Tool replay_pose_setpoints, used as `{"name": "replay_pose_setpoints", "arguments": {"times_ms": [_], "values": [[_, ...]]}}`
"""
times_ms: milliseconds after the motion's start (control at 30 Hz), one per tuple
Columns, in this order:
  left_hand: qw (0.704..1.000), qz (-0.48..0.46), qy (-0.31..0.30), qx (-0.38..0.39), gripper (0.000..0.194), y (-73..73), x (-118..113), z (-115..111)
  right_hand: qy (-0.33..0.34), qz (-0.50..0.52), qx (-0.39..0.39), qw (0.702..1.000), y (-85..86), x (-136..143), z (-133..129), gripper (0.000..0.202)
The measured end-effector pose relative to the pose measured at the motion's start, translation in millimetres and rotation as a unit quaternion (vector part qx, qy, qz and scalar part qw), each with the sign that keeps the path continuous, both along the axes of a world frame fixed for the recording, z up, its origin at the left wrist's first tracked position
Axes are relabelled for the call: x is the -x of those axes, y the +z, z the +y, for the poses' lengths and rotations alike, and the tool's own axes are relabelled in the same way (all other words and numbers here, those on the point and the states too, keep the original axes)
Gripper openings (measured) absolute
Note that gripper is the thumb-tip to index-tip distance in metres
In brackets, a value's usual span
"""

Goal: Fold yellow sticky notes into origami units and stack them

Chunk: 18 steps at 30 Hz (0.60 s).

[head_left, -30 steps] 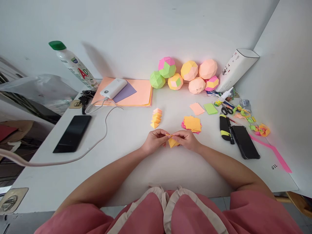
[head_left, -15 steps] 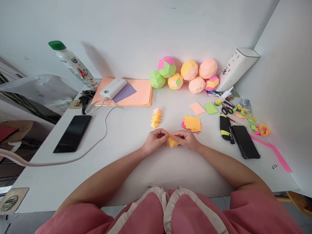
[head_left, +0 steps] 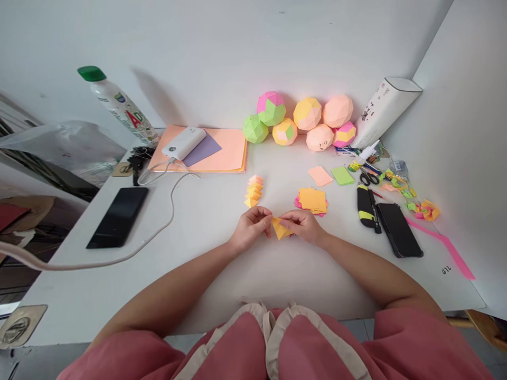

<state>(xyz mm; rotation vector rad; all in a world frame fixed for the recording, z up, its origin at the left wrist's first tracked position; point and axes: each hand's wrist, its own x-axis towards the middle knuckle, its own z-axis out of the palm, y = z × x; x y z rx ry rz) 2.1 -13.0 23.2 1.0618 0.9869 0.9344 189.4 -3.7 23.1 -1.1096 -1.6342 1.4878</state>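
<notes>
An orange-yellow paper (head_left: 280, 229), folded to a point at the bottom, is pinched between the thumb and fingers of my right hand (head_left: 303, 226). Beside its left edge is my left hand (head_left: 252, 227), with thumb and fingertips pressed together; whether they grip anything is too small to tell. Just beyond my hands, a row of folded orange and pink paper pieces (head_left: 254, 192) stands on the left. A stack of orange and pink square sheets (head_left: 312, 201) lies on the right, with pink sheets (head_left: 320, 176) and green sheets (head_left: 342, 176) behind it.
Several paper balls (head_left: 308, 114) sit against the wall. Scissors (head_left: 369, 178), a glue bottle (head_left: 362, 157), a cutter (head_left: 366, 206) and a phone (head_left: 400, 230) lie right. Another phone (head_left: 118, 217), a cable (head_left: 172, 208), a power bank (head_left: 184, 143) and a spray bottle (head_left: 122, 111) are left.
My left fingers have come slightly away from the folded paper's left edge, and more of that edge shows. The paper stays in my right hand.
</notes>
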Motion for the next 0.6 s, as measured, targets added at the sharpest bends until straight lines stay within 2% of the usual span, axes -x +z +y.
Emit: {"name": "replay_pose_setpoints", "arguments": {"times_ms": [100, 267, 467, 600], "values": [[0.999, 0.034, -0.032, -0.024, 0.022, 0.2, -1.1, -0.3, 0.005, -0.009, 0.003, 1.0, -0.4, -0.4, -0.5, 0.027], [0.998, 0.055, -0.027, -0.022, 0.019, -0.6, -1.3, -1.2, 0.0, -0.002, 0.016, 1.0, -0.3, -0.2, -0.7, 0.025], [0.994, 0.083, -0.06, -0.038, 0.015, 1.0, -3.0, -3.5, 0.014, -0.01, 0.006, 1.0, 0.4, -0.2, -0.5, 0.023], [0.995, 0.084, -0.046, -0.037, 0.014, 3.5, -3.5, -3.9, 0.016, -0.015, 0.007, 1.0, -0.4, -0.3, -0.8, 0.024]]}}
